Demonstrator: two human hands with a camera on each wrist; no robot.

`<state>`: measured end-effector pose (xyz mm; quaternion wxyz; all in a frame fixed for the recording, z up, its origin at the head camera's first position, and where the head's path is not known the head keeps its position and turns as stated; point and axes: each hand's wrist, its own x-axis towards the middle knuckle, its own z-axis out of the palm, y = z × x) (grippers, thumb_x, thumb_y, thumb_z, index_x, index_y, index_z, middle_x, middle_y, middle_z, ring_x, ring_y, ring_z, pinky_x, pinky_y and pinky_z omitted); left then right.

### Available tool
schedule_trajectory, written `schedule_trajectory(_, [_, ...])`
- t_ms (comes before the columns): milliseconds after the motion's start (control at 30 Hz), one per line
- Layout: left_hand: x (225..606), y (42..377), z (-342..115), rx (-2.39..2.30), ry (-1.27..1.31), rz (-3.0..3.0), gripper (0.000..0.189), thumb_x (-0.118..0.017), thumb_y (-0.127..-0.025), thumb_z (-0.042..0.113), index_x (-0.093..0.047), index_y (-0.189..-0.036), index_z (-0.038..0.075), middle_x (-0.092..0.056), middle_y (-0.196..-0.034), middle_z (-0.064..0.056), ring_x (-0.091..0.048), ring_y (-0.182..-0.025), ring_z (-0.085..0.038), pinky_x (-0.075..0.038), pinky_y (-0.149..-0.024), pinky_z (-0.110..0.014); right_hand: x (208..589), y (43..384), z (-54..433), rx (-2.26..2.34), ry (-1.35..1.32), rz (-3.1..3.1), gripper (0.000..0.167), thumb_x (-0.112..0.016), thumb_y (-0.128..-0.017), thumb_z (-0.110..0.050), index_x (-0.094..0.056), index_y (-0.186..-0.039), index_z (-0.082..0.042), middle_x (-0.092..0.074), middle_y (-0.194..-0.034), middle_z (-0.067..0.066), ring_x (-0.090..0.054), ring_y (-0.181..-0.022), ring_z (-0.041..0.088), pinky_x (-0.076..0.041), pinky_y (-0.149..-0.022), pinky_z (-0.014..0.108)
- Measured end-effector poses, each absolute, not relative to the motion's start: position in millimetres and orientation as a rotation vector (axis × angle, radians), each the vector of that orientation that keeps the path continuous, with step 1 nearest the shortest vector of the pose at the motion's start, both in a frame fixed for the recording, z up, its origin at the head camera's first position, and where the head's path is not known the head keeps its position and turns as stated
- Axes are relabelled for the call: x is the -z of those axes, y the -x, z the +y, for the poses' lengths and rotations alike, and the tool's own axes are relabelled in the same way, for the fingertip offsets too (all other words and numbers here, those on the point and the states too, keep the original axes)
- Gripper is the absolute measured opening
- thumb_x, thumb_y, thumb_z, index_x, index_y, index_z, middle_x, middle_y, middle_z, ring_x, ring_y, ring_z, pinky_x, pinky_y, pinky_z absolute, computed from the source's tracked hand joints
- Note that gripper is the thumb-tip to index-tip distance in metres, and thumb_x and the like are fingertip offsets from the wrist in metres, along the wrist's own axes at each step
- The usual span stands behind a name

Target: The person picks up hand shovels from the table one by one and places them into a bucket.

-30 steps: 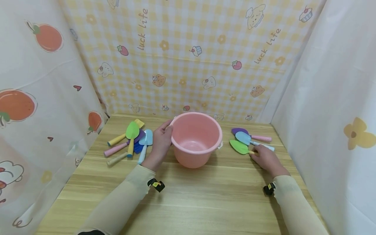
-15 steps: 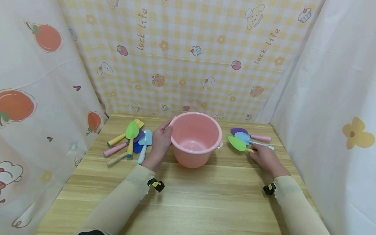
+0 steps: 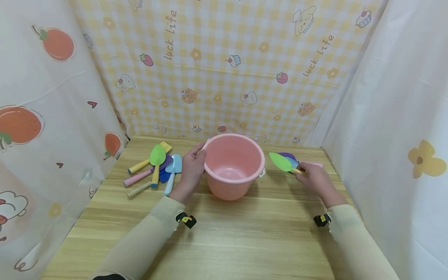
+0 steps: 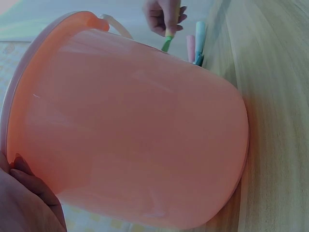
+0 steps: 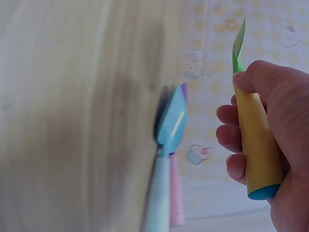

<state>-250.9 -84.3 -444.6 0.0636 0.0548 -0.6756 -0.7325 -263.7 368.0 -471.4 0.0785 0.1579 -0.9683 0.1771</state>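
Observation:
A pink bucket (image 3: 231,190) stands upright in the middle of the wooden table. My left hand (image 3: 192,171) grips its rim on the left side, and the left wrist view shows the fingers right under that rim. My right hand (image 3: 316,181) holds a green trowel (image 3: 280,161) by its yellow handle (image 5: 258,140), raised above the table, blade toward the bucket. Beneath it lie a light blue trowel (image 5: 173,121) and a purple trowel with a pink handle (image 5: 176,193); in the head view the right hand and green blade partly cover both.
Left of the bucket lies a pile of several small garden tools, among them a green trowel (image 3: 158,155), a light blue one (image 3: 174,163) and a pink handle (image 3: 138,178). A patterned cloth (image 3: 217,77) hangs behind the table, white curtains at both sides.
My right hand has lifted the green trowel off the right-hand pile and moved it slightly up and left. The left hand and the bucket have stayed put.

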Motion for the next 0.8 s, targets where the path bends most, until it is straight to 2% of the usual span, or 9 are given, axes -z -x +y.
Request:
schedule_trajectory(100, [444.2,250.4,-83.8,2.21,-0.17,-2.042,0.04,-0.061,-0.114,0.036,-0.07,-0.15,0.025,-0.08,-0.115,-0.02,-0.072,-0.099,-0.047,-0.061,-0.067,-0.025,463.5,266.0,366.2,-0.5,-0.447,-2.908,0.018,-0.077,-0.103,-0.017,-0.076,-0.113,-0.003,-0.078,-0.101,0.012,-0.061,-0.076,0.022,-0.053,-0.073,0.05])
schedule_trajectory(167, [444.6,250.4,-83.8,2.208,-0.168,-2.042,0.039,-0.061,-0.113,0.036,-0.071,-0.15,0.025,-0.08,-0.115,-0.019,-0.071,-0.096,-0.048,-0.059,-0.064,-0.024,457.9,266.9,364.8,-0.496,-0.436,-2.914,0.019,-0.076,-0.104,-0.019,-0.076,-0.114,-0.002,-0.078,-0.1,0.013,-0.063,-0.077,0.024,-0.053,-0.073,0.051])
schedule_trajectory(400, [445.7,250.9,-84.1,2.192,-0.164,-2.052,0.039,-0.06,-0.113,0.036,-0.071,-0.149,0.026,-0.079,-0.11,-0.022,-0.068,-0.083,-0.038,-0.055,-0.06,-0.023,437.2,268.6,357.6,-0.499,-0.442,-2.9,0.018,-0.075,-0.106,-0.021,-0.076,-0.112,-0.004,-0.075,-0.091,0.007,-0.06,-0.074,0.024,-0.049,-0.066,0.042])
schedule_trajectory(633, [445.6,251.4,-83.5,2.193,-0.18,-2.059,0.042,-0.06,-0.113,0.037,-0.068,-0.153,0.024,-0.079,-0.11,-0.022,-0.07,-0.091,-0.043,-0.056,-0.063,-0.023,416.7,268.7,347.9,-0.521,-0.476,-2.889,0.018,-0.075,-0.107,-0.021,-0.078,-0.111,-0.004,-0.075,-0.092,0.007,-0.061,-0.075,0.023,-0.05,-0.068,0.04])
schedule_trajectory(800, [444.8,249.9,-83.6,2.196,-0.162,-2.046,0.042,-0.06,-0.114,0.036,-0.068,-0.152,0.021,-0.075,-0.107,-0.03,-0.07,-0.096,-0.047,-0.058,-0.065,-0.023,402.5,268.0,338.7,-0.49,-0.56,-2.805,0.013,-0.078,-0.104,-0.018,-0.08,-0.105,-0.005,-0.076,-0.089,0.005,-0.062,-0.072,0.021,-0.051,-0.066,0.04])
